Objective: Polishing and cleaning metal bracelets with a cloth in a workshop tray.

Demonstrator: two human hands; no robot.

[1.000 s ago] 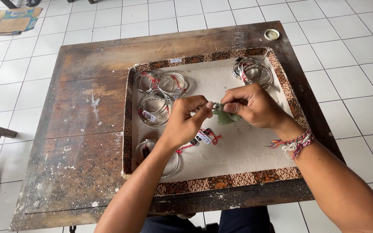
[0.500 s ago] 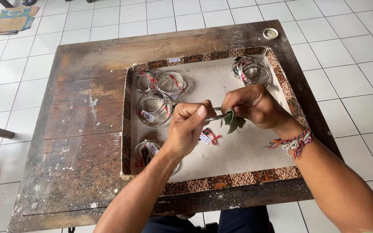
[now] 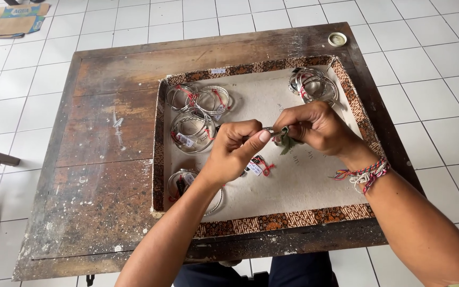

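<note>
A thin silver piece (image 3: 268, 129) is pinched by the left hand (image 3: 235, 151). A small green cloth (image 3: 288, 142) is clamped against its end by the right hand (image 3: 314, 127). The hands meet above the tray (image 3: 272, 220). Silver bangles (image 3: 193, 130) lie just beyond the left hand.

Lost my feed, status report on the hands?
Left hand pinching a silver bangle. Right hand holding green cloth against it. Both over the tray; nothing in the way.
</note>
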